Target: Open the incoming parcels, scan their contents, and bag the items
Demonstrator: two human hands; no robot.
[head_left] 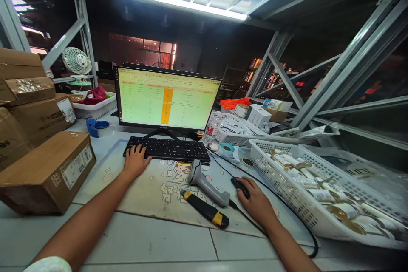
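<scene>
- Left hand [136,162]: open and palm down, your fingers spread over the left end of the black keyboard [172,148], thumb reaching past its near edge.
- Right hand [256,199]: closed over the black mouse [241,188], which sits on the right part of the printed mat [140,197].
- Keyboard: set along the far side of the mat, just in front of the lit monitor [143,102].
- Scanner [208,185]: lying aslant between your hands, its head close by the keyboard's near edge; whether the two touch cannot be told.
- Cutter [204,209]: black and yellow, just on the near side of the scanner, its butt end close to the mat's front edge.
- Room at right: your mouse has a narrow lane of mat, bounded by the scanner on one side and a looping black cable [280,197] on the other; beyond the cable stands the white basket [280,187] of bottles.
- Room at left: a stretch of mat and worktop [159,244] separates your forearm from the brown carton [41,165].
- Front margin: a strip of worktop shows before the mat, beneath your forearms.
</scene>
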